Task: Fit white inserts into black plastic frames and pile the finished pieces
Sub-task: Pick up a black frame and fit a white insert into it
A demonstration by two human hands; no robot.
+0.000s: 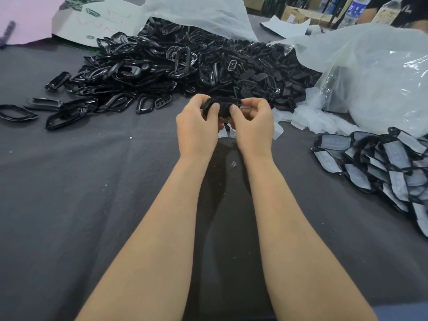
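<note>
Item 1. I am seeing the left hand (196,126) and the right hand (252,123) meeting just above the worktop (92,181), which is lying under a grey cloth. Both are pinching one black frame (222,105), each taking an end, thumbs pressing on the near face and fingers curling behind. I cannot tell whether an insert is sitting in it.

Item 2. A large heap of black frames (185,66) is lying at twelve o'clock from the hands, spilling toward ten o'clock. Stray frames (16,112) are lying apart from it at nine o'clock.

Item 3. Loose white inserts (312,117) are lying at three o'clock, near the right hand. A few more (223,133) are showing just under the hands.

Item 4. The pile of finished pieces (382,163), black rims around white centres, is resting at four o'clock, well apart from the hands.

Item 5. A clear plastic bag (370,77) is slumping at two o'clock, touching the heap and overhanging the finished pile.

Item 6. A white sheet (92,22) is lying at eleven o'clock, behind the heap.

Item 7. Another person's arm (368,13) is showing at one o'clock, at the far edge.
</note>
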